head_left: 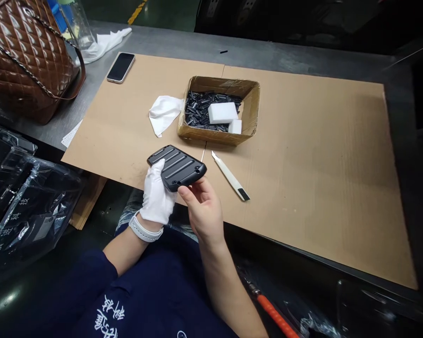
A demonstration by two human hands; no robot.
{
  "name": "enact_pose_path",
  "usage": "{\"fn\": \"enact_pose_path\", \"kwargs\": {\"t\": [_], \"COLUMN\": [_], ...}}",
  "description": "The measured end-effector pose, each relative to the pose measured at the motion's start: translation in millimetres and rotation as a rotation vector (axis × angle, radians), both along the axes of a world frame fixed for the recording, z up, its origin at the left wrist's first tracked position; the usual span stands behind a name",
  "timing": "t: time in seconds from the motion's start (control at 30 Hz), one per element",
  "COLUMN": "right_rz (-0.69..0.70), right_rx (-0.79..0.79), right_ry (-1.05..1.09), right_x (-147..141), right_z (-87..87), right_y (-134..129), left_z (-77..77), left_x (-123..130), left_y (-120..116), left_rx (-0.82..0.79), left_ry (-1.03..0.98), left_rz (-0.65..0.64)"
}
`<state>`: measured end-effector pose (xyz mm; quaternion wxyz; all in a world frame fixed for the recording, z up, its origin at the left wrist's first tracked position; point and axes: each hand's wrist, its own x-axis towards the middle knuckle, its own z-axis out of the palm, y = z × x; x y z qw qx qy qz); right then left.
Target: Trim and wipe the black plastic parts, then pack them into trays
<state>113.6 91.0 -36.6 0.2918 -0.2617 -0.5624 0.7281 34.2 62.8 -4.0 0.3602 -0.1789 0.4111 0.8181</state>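
Observation:
A black ribbed plastic cover (178, 166) is held up just over the near edge of the cardboard sheet. My left hand (157, 195), in a white glove, grips it from the left with the thumb on its ribbed face. Bare, my right hand (204, 206) pinches its near right corner, thumb in front and fingers partly hidden behind. Right of the cover lies a white utility knife (230, 177), its blade tip pointing away. Beyond stands a small cardboard box (218, 136) holding many small black pieces (200, 108) and two white foam blocks (223, 113).
A white cloth (165, 112) lies against the box's left side. Farther back are a phone (121, 67) and a brown quilted bag (31, 56). Plastic-wrapped black parts (31, 211) stand at lower left. An orange-red handle (273, 312) shows below the table edge.

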Motion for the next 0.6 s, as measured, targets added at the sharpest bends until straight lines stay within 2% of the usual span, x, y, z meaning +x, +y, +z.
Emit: {"fn": "enact_pose_path", "kwargs": {"t": [0.1,0.3,0.5,0.6], "right_rz": [-0.119,-0.277,-0.189,-0.130], "right_rx": [-0.070,-0.147,-0.216,-0.230], "right_ry": [0.043,-0.030,-0.026,0.011], "right_x": [-8.0,-20.0,-20.8,-20.2], "right_z": [1.2,-6.7,-3.1,0.0], "right_y": [-9.1,-14.5,-3.1,-1.4], "left_z": [-3.9,-8.7,-9.8,-12.1], "left_x": [2.2,3.1,-1.7,-4.4], "left_y": [-1.2,-4.0,-2.8,-2.0], "left_rx": [-0.015,-0.058,-0.018,-0.020], "left_ry": [0.025,0.002,-0.013,-0.021], "left_rz": [0.019,0.042,-0.083,-0.100]}}
